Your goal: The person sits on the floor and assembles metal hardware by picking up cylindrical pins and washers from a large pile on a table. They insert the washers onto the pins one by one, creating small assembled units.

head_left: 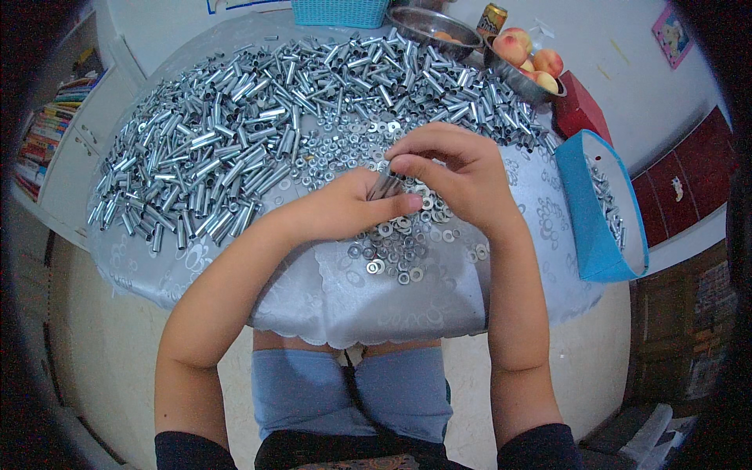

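My left hand point(345, 205) is closed around a shiny metal sleeve point(384, 186), held upright over the table; whether more than one is in the grip I cannot tell. My right hand point(464, 168) comes from the right, thumb and forefinger pinched at the sleeve's upper end. Anything between those fingertips is too small or hidden to make out. Loose flat washers point(403, 249) lie below and beside both hands. Just beyond them are many small nuts point(333, 149). A wide heap of metal sleeves point(227, 129) curves around the far and left parts of the table.
A patterned silvery tablecloth point(439, 301) covers the table. At right stands a blue fabric bin point(583, 215) with metal parts inside. Farther back are a red box point(580, 110), a metal bowl of peaches point(521, 82), another metal bowl point(435, 23), a can point(491, 19) and a blue basket point(341, 12).
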The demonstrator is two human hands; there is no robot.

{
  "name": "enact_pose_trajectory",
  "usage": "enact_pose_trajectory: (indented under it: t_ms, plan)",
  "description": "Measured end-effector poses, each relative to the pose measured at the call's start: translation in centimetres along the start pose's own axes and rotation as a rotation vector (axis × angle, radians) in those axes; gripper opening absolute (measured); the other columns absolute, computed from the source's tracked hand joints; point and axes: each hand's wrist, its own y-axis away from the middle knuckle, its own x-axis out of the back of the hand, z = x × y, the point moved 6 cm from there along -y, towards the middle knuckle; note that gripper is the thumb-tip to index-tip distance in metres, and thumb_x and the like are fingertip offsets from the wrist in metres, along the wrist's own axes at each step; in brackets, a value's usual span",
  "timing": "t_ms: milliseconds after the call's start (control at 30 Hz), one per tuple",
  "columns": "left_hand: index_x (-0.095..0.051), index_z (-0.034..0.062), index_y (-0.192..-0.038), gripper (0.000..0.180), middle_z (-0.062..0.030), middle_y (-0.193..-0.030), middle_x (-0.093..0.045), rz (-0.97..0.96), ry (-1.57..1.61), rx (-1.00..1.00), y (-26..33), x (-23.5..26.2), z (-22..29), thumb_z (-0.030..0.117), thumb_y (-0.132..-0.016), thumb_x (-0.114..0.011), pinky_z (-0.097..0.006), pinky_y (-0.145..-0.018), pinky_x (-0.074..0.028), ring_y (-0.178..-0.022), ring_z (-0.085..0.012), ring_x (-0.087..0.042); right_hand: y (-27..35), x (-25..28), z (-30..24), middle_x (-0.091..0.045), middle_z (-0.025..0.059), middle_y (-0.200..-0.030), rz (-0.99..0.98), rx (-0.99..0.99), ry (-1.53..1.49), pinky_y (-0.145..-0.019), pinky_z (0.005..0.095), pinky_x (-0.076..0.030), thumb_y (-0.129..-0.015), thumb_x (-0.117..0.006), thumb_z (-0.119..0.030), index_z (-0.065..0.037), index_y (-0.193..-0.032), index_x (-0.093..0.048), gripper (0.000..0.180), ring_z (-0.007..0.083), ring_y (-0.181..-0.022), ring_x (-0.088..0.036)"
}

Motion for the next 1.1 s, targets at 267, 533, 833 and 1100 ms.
enact_pose_trajectory:
  t_ms: [267, 533, 833, 1100]
  plan:
    - [-0.044, 0.0100, -0.056, 0.046, 0.0037, -0.049, -0.039, -0.042, 0.058, 0.051, 0.4, -0.3, 0.4, 0.045, -0.085, -0.048, -0.024, -0.039, -0.027, -0.044, -0.0067, -0.037, 0.0, 0.0, 0.4, -0.062, 0.0053, -0.079, -0.041, -0.106, -0.069, -0.064, 0.0225, -0.046, -0.074, -0.063, -0.008, -0.002, -0.083, -0.065, 0.011, 0.0106, -0.071, -0.057]
    - [-0.044, 0.0104, -0.054, 0.046, 0.0040, -0.047, -0.039, 0.000, 0.086, 0.030, 0.4, 0.1, 0.4, 0.044, -0.086, -0.047, -0.023, -0.038, -0.026, -0.042, -0.0060, -0.036, 0.0, -0.3, 0.9, -0.061, 0.0046, -0.082, -0.002, -0.141, -0.099, -0.065, 0.0220, -0.046, -0.073, -0.065, -0.009, -0.002, -0.091, -0.063, 0.019, 0.0096, -0.074, -0.057]
    - [-0.054, 0.0062, -0.072, 0.030, 0.0030, -0.053, -0.045, -0.034, 0.228, 0.053, 0.6, 0.1, 0.1, 0.032, -0.086, -0.049, -0.022, -0.042, -0.030, -0.046, -0.0054, -0.040, 0.5, -1.3, 2.0, -0.060, 0.0070, -0.088, -0.172, -0.371, -0.320, -0.070, 0.0225, -0.049, -0.075, -0.062, 0.000, 0.004, -0.102, -0.055, 0.029, 0.0110, -0.079, -0.059]
    - [-0.050, 0.0070, -0.065, 0.034, 0.0031, -0.051, -0.043, 0.130, 0.059, -0.070, 0.7, 0.8, 1.1, 0.033, -0.086, -0.051, -0.022, -0.039, -0.029, -0.044, -0.0055, -0.039, 0.5, -1.4, 2.3, -0.060, 0.0061, -0.086, -0.114, -0.417, -0.382, -0.069, 0.0217, -0.048, -0.078, -0.058, -0.002, 0.004, -0.100, -0.057, 0.023, 0.0103, -0.079, -0.058]
